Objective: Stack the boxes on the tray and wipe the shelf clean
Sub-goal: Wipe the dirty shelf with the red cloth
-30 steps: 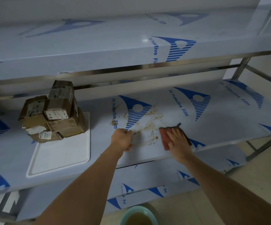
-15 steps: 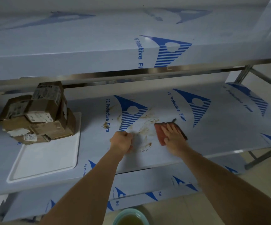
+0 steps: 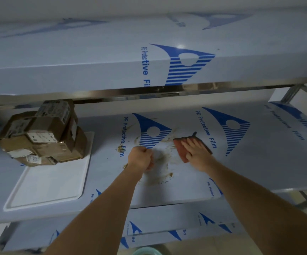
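Several brown cardboard boxes (image 3: 44,137) are piled at the far end of a white tray (image 3: 46,188) on the left of the middle shelf (image 3: 259,162). Brown smears (image 3: 162,162) mark the shelf's film in the middle. My right hand (image 3: 197,153) lies flat with straight fingers on a reddish-brown cloth (image 3: 181,147), pressing it onto the shelf at the smears' right edge. My left hand (image 3: 139,159) is curled into a fist resting on the shelf just left of the smears, holding nothing I can see.
The upper shelf (image 3: 112,57) overhangs close above the work area, its steel edge just over the boxes. A lower shelf (image 3: 167,223) sits beneath. A teal basin rim (image 3: 146,252) shows on the floor at the bottom edge. Steel frame legs (image 3: 289,94) stand right.
My right hand has slid the cloth farther back along the shelf's stained area. The left fist has stayed beside the smears. The camera has shifted a little rightward and closer.
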